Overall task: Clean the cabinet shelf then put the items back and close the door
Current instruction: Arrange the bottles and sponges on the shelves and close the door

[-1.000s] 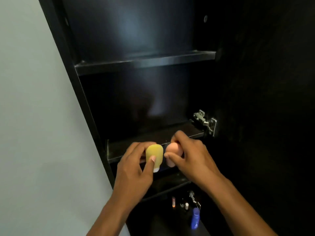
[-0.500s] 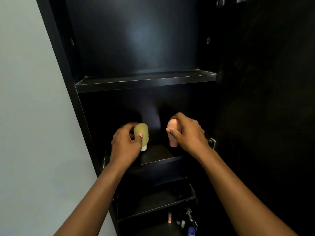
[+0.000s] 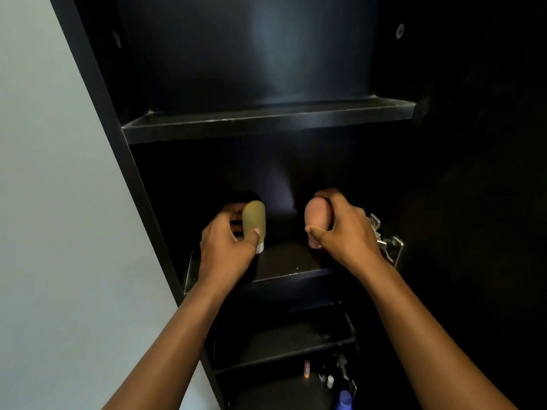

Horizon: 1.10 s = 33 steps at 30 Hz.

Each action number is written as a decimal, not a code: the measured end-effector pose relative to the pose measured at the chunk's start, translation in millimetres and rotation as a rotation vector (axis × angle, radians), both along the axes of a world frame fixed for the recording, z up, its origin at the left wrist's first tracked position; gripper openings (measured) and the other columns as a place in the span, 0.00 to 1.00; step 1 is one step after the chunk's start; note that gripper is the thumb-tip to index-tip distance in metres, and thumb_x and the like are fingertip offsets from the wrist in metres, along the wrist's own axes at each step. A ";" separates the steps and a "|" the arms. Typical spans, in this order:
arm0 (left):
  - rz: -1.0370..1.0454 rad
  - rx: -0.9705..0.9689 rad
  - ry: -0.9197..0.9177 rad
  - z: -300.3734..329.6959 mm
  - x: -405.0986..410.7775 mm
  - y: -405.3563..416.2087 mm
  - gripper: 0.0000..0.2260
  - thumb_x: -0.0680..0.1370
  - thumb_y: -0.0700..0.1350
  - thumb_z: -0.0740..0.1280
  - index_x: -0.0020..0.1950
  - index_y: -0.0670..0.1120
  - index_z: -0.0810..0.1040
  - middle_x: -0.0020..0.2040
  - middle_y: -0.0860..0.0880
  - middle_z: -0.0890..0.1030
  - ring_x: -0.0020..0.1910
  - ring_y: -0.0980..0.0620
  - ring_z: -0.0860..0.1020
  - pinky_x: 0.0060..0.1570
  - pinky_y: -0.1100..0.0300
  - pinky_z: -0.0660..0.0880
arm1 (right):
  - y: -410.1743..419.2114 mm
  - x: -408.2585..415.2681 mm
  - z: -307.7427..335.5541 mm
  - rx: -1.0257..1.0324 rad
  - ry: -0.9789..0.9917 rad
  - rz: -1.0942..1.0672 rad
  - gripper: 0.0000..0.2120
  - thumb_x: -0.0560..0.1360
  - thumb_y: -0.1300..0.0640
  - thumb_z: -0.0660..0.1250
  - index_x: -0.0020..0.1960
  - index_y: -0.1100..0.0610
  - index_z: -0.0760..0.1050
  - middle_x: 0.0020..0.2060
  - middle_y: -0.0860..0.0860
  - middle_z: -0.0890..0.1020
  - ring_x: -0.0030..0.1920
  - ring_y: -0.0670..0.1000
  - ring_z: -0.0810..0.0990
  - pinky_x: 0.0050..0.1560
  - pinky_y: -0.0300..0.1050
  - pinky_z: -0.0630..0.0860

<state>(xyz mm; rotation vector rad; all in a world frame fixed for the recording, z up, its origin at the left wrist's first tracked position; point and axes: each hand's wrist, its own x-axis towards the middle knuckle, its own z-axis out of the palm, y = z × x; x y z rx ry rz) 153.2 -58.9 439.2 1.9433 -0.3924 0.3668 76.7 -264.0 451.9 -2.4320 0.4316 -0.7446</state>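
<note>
Gripping two small squeeze bottles inside a tall black cabinet [image 3: 97, 119], both hands work at the middle shelf [image 3: 290, 263] as I watch through the head camera. My view shows the left hand [image 3: 228, 247] curled round an olive-yellow soft plastic bottle [image 3: 254, 220], thumb pressed across its front and fingers wrapped behind; the bottle stands cap-down, its white cap [image 3: 260, 248] at or just above the shelf board, and I cannot tell whether it touches. The right hand [image 3: 343, 232] wraps a peach-pink soft plastic bottle [image 3: 315, 217] the same way, thumb across the front, fingers over its rounded top, the lower end near the shelf surface. The two bottles sit well apart, the yellow one toward the left wall, the pink one toward the right.

Just beside the right hand, a silver metal door hinge [image 3: 384, 241] is fixed to the cabinet's right side. Above the hands runs another dark shelf [image 3: 266, 119]. Lower down, below a further shelf [image 3: 284, 344], several small items lie in shadow, among them a blue bottle [image 3: 344, 400] and a small pink tube [image 3: 307, 367]. A pale wall [image 3: 59, 232] fills the left of the frame.
</note>
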 end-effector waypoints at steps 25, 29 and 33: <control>-0.283 0.130 0.030 -216.4 -134.8 7.4 0.04 0.81 0.45 0.68 0.53 0.54 0.79 0.48 0.60 0.80 0.47 0.61 0.81 0.47 0.62 0.79 | 60.9 -138.8 -258.8 0.051 0.131 0.059 0.06 0.79 0.50 0.72 0.44 0.50 0.81 0.38 0.44 0.82 0.36 0.44 0.80 0.37 0.44 0.81; -0.296 0.215 0.257 -292.4 -140.9 6.3 0.07 0.80 0.44 0.72 0.55 0.55 0.82 0.49 0.61 0.83 0.51 0.62 0.82 0.50 0.62 0.81 | 61.1 -154.8 -335.5 0.307 0.470 -0.187 0.04 0.75 0.51 0.74 0.43 0.46 0.79 0.36 0.40 0.81 0.38 0.42 0.81 0.41 0.38 0.77; -0.290 0.284 0.486 -358.7 -135.4 -4.7 0.14 0.78 0.54 0.68 0.62 0.56 0.82 0.55 0.59 0.85 0.52 0.62 0.83 0.53 0.54 0.83 | 53.2 -152.8 -399.0 0.552 0.609 -0.402 0.12 0.76 0.52 0.75 0.58 0.49 0.78 0.48 0.47 0.83 0.49 0.53 0.84 0.52 0.47 0.80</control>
